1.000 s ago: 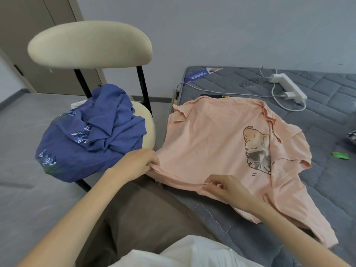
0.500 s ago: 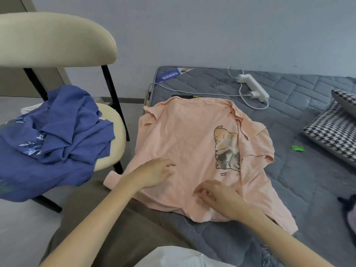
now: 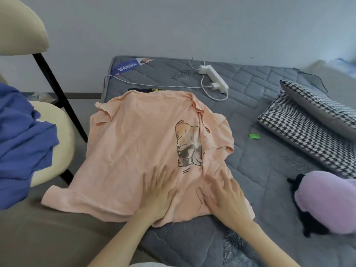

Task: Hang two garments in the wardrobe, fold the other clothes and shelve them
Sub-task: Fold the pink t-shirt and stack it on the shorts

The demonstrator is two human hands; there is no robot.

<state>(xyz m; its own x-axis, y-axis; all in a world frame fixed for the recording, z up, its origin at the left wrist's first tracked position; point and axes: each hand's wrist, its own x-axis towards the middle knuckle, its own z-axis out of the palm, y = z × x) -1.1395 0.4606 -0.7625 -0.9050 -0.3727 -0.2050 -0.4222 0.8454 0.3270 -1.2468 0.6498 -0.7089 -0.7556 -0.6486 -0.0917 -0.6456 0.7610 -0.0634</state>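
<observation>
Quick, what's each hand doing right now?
Left hand: open, fingers spread flat on the pink T-shirt.
Right hand: open, flat on it too.

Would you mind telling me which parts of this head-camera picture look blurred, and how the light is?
Head view: the left hand and right hand are motion-smeared on the peach T-shirt; the power strip is fairly sharp; lighting is soft and even, without glare.
</observation>
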